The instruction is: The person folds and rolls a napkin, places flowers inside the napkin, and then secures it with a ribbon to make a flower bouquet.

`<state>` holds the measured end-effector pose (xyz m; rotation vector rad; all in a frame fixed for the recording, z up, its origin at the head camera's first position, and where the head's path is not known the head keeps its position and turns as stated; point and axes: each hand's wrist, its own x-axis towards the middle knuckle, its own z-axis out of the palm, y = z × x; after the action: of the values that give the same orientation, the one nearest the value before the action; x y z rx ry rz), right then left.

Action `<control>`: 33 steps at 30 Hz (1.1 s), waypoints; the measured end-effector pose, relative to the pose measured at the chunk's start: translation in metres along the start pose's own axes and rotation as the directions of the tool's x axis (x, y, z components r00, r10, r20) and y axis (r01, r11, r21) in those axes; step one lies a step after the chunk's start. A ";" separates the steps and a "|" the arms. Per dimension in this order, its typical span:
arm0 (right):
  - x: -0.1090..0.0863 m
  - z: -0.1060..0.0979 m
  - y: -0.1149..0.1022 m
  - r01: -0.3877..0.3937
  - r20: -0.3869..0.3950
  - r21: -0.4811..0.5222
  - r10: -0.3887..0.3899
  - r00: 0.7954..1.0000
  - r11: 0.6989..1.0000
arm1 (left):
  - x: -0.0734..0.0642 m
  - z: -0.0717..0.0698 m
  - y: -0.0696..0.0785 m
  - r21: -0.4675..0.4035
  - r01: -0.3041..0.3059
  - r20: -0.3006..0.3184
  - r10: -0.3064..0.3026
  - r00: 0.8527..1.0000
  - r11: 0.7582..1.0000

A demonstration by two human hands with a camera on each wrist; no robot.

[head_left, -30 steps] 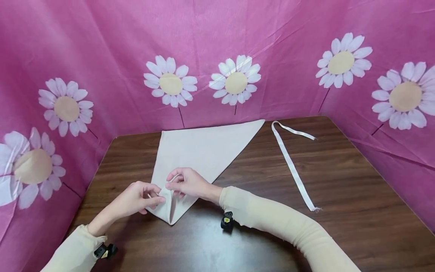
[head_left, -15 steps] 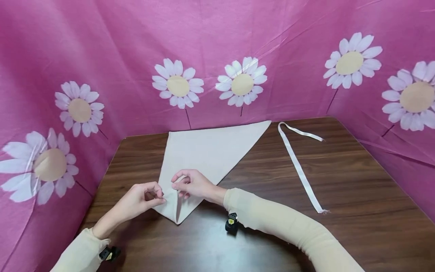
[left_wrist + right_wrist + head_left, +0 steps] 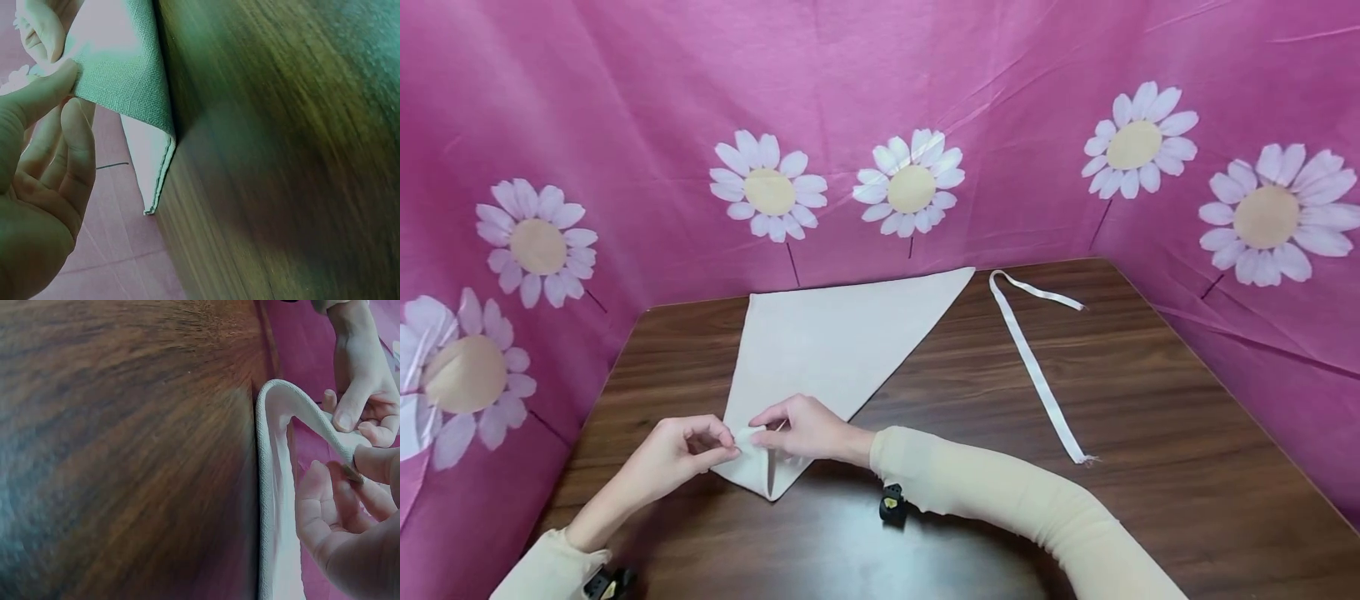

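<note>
A cream cloth (image 3: 820,342) lies flat on the table as a broad folded shape, with its near corner raised into a fold. My left hand (image 3: 662,458) pinches the left side of that raised fold between thumb and forefinger. Close beside it, my right hand (image 3: 808,429) pinches the cloth's upper edge. From the left wrist view, the left thumb and finger meet at the edge of the cloth (image 3: 125,75). The right wrist view has the cloth (image 3: 272,450) curving up into a loop toward the fingers of the right hand (image 3: 356,544).
A white ribbon (image 3: 1037,375) with frayed ends lies bent on the right of the brown wooden table (image 3: 970,500). Behind and at the sides hangs a pink curtain (image 3: 850,67) printed with white daisies.
The right hand and the lifted cloth fold have come slightly lower, toward the near edge. The left hand has shifted a little left along the fold. The ribbon lies as before; the head view swayed.
</note>
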<state>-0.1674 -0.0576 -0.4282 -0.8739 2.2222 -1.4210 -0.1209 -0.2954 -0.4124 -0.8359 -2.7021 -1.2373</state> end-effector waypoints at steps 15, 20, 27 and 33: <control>0.004 0.011 -0.003 -0.166 0.012 0.463 0.182 0.983 0.870 | 0.000 -0.001 -0.003 0.059 -0.078 -0.055 0.082 0.995 0.995; 0.003 0.013 -0.003 -0.211 0.041 0.586 0.232 0.972 0.782 | 0.001 0.001 -0.002 0.083 -0.114 -0.064 0.119 0.991 0.990; 0.003 0.014 -0.002 -0.250 0.096 0.631 0.246 0.965 0.735 | 0.002 0.001 -0.004 0.138 -0.203 -0.069 0.213 0.975 0.969; 0.002 0.018 0.000 -0.279 0.138 0.577 0.245 0.960 0.767 | -0.003 0.001 -0.007 0.175 -0.265 -0.038 0.275 0.961 0.948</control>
<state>-0.1580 -0.0715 -0.4357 -0.3577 1.6020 -1.7652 -0.1214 -0.3000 -0.4189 -1.0802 -2.4935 -0.9471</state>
